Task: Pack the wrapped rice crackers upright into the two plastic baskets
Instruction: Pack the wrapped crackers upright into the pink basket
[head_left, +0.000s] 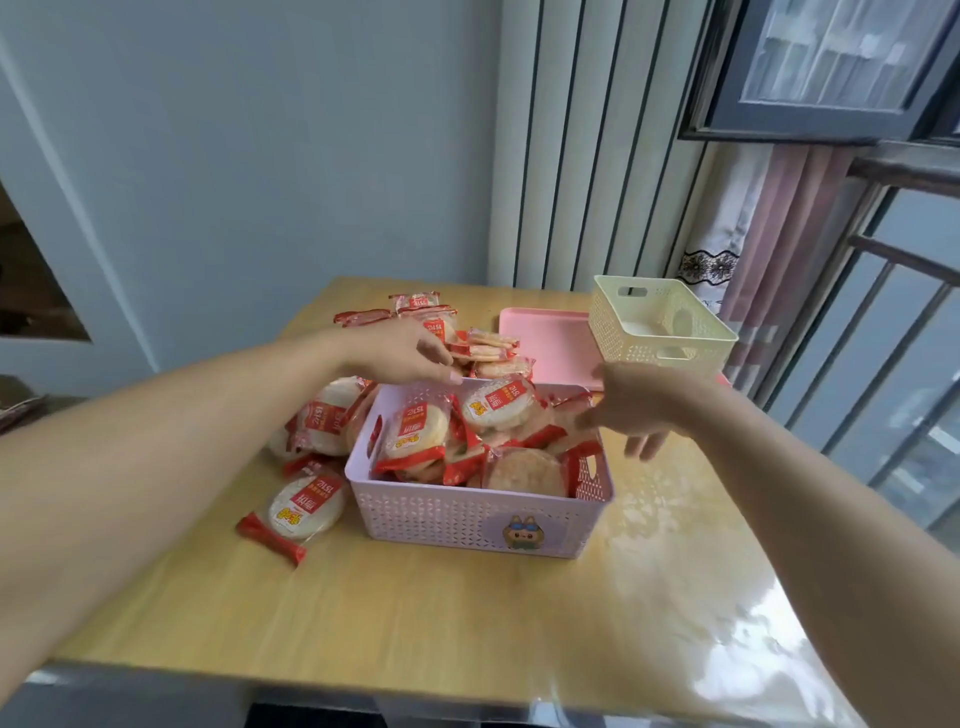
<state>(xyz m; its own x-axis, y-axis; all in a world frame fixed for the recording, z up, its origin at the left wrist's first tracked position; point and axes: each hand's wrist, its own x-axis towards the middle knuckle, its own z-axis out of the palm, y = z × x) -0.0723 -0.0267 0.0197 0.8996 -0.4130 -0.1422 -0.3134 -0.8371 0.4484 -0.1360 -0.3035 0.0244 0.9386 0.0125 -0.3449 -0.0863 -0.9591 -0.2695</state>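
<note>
A lilac plastic basket (467, 514) with a cartoon sticker stands mid-table, holding several red-and-clear wrapped rice crackers (415, 431), some leaning, some lying flat. A cream basket (660, 322) sits at the back right; it looks almost empty, with something pale inside. More wrapped crackers (306, 506) are piled loose on the table left of and behind the lilac basket. My left hand (400, 351) hovers over the pile behind the basket, fingers apart, holding nothing. My right hand (639, 405) is at the lilac basket's right rim, blurred, fingers spread and empty.
A pink lid or tray (550, 343) lies flat behind the lilac basket, under the cream one's left edge. The wooden table (467, 623) stands against a wall and a ribbed panel, with a window and a curtain (779, 234) close on the right.
</note>
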